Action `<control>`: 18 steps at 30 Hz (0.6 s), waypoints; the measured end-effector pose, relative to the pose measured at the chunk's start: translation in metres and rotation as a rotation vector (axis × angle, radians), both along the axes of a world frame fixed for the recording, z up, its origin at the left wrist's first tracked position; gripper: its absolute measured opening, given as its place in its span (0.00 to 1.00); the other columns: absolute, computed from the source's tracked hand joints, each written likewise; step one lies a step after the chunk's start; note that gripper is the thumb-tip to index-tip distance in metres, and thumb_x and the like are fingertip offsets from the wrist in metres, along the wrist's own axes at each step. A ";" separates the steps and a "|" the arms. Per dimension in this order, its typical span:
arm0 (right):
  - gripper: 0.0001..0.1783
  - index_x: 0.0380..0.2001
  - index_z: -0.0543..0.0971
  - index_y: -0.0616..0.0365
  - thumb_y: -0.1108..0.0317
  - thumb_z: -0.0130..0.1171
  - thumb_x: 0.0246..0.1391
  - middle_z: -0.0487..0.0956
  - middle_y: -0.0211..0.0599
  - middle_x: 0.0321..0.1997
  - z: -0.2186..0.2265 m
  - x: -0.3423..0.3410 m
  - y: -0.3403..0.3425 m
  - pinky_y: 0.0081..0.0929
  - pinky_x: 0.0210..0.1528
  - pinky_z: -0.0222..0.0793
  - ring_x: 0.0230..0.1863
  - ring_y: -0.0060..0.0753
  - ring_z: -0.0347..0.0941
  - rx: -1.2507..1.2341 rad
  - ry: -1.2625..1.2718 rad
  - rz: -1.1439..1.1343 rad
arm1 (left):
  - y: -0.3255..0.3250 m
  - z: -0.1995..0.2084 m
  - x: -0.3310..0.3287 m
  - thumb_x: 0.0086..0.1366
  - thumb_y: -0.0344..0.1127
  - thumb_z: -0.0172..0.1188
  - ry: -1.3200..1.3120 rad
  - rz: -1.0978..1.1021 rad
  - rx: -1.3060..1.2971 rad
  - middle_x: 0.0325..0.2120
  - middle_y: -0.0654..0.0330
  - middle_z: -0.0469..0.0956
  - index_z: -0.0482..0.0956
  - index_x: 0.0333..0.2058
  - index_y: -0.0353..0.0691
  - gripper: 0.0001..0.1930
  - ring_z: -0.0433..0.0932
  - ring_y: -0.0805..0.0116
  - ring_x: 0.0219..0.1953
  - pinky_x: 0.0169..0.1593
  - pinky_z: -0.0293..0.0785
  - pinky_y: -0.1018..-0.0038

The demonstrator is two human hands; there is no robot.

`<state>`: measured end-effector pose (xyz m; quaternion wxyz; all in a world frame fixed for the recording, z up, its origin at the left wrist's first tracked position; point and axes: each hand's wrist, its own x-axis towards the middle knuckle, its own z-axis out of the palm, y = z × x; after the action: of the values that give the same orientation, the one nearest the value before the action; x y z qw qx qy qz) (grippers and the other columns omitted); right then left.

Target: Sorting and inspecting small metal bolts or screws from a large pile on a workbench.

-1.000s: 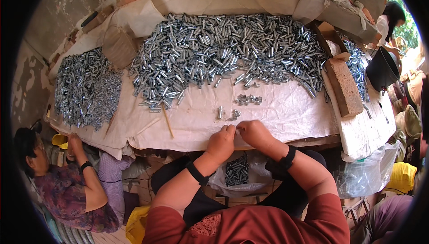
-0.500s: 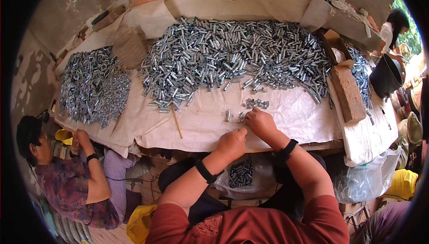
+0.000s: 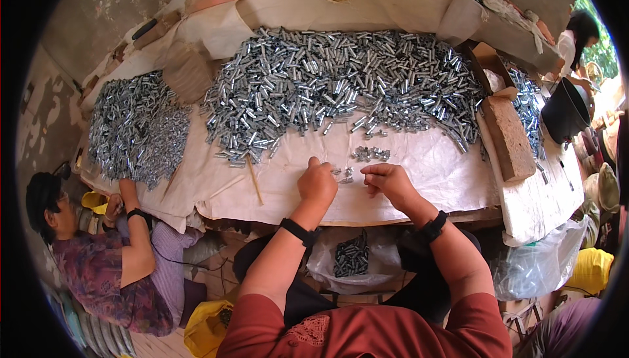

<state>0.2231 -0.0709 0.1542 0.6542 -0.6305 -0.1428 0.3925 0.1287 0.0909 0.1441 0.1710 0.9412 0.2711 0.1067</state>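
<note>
Metal tubes (image 3: 314, 82) mostly sit heaped, so we guess loads remain; can't tell whether left hand (image 3: 318, 183) or right hand (image 3: 392, 183) pinches any.

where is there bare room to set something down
The cloth is bare right of the right hand, up to the brick; a smaller patch lies between the left hand and the thin stick. Crowded: the back, under the large metal-tube pile; far left, under another pile; between the hands, small metal pieces.
</note>
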 end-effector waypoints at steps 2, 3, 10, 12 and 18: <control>0.08 0.37 0.75 0.67 0.75 0.52 0.54 0.75 0.37 0.26 0.007 -0.002 -0.004 0.22 0.25 0.72 0.23 0.25 0.72 0.089 0.139 -0.027 | -0.002 0.002 -0.003 0.50 0.35 0.64 -0.153 -0.042 -0.114 0.31 0.55 0.74 0.79 0.30 0.38 0.10 0.77 0.54 0.32 0.34 0.73 0.63; 0.08 0.37 0.74 0.67 0.75 0.52 0.55 0.75 0.37 0.27 0.011 -0.003 -0.006 0.22 0.25 0.71 0.23 0.25 0.72 0.182 0.275 -0.051 | -0.004 0.004 -0.005 0.50 0.35 0.64 -0.152 -0.050 -0.114 0.31 0.55 0.74 0.79 0.30 0.38 0.10 0.77 0.54 0.32 0.34 0.73 0.63; 0.06 0.33 0.74 0.63 0.71 0.55 0.55 0.76 0.37 0.25 0.013 -0.003 -0.011 0.22 0.20 0.69 0.20 0.24 0.71 0.335 0.502 0.026 | -0.025 0.020 -0.015 0.55 0.26 0.59 -0.278 -0.211 -0.921 0.27 0.58 0.76 0.74 0.32 0.33 0.06 0.74 0.74 0.23 0.24 0.70 0.78; 0.04 0.31 0.74 0.62 0.72 0.55 0.54 0.75 0.35 0.23 0.015 -0.005 -0.011 0.22 0.19 0.67 0.18 0.23 0.69 0.339 0.510 0.037 | -0.025 0.019 -0.016 0.56 0.24 0.58 -0.255 -0.223 -1.061 0.27 0.61 0.75 0.72 0.33 0.32 0.06 0.72 0.79 0.22 0.21 0.68 0.82; 0.04 0.28 0.73 0.61 0.72 0.56 0.53 0.74 0.34 0.21 0.019 -0.006 -0.011 0.19 0.16 0.62 0.16 0.21 0.67 0.304 0.440 0.018 | -0.024 0.015 -0.018 0.58 0.23 0.54 -0.299 -0.271 -1.206 0.25 0.59 0.74 0.69 0.35 0.33 0.06 0.70 0.78 0.19 0.19 0.67 0.83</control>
<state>0.2175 -0.0817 0.1736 0.7533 -0.4230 -0.0600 0.5000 0.1103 0.0666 0.1590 0.7191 0.6803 0.1350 0.0429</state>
